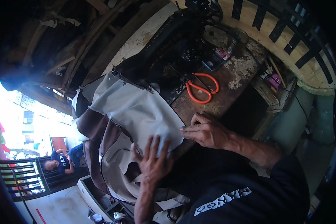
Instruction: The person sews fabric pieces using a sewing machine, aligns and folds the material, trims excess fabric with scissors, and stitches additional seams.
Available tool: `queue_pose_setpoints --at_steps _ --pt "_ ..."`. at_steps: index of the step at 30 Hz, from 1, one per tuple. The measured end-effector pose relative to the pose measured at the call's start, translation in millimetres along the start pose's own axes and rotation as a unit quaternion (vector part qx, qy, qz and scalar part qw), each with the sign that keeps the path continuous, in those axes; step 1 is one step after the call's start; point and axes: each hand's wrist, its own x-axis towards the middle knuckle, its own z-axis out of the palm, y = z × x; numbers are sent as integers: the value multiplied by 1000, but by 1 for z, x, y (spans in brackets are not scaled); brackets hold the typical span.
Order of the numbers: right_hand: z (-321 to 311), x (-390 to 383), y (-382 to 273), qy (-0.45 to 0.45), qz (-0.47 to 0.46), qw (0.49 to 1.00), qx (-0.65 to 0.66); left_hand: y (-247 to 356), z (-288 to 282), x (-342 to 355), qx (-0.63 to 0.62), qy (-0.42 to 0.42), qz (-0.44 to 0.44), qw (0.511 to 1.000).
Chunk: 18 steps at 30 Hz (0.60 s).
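A large piece of pale grey fabric [138, 106] with brown parts is spread from the black sewing machine [156, 46] down toward my body. My left hand [153, 158] lies flat on it with the fingers spread, slightly blurred. At the fabric's right edge, my right hand [207, 131] is closed, its thumb and fingertips pinching the border. Beyond that hand, a pair of scissors with orange handles [200, 98] rests on the worn table [220, 80]; the blades point toward the machine.
Brown folds [95, 128] of the cloth hang off the left side. A small dark packet [214, 61] and a glass jar [238, 39] stand behind the scissors. An open wooden drawer [267, 91] at the right holds a purple item. Another person [62, 162] sits far left.
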Motion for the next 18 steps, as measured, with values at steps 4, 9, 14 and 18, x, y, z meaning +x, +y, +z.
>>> queue_pose_setpoints --at_steps 4,9,14,18 --pt "3 -5 3 17 -14 1000 -11 17 23 42 -210 -27 15 977" --pt "2 -25 -14 71 32 996 -46 16 30 37 -208 -3 3 978" --pt "-7 -42 -23 39 9 995 -94 20 31 39 -200 3 9 980" --pt "-1 -38 -25 0 24 992 -121 12 37 36 -227 4 -4 974"
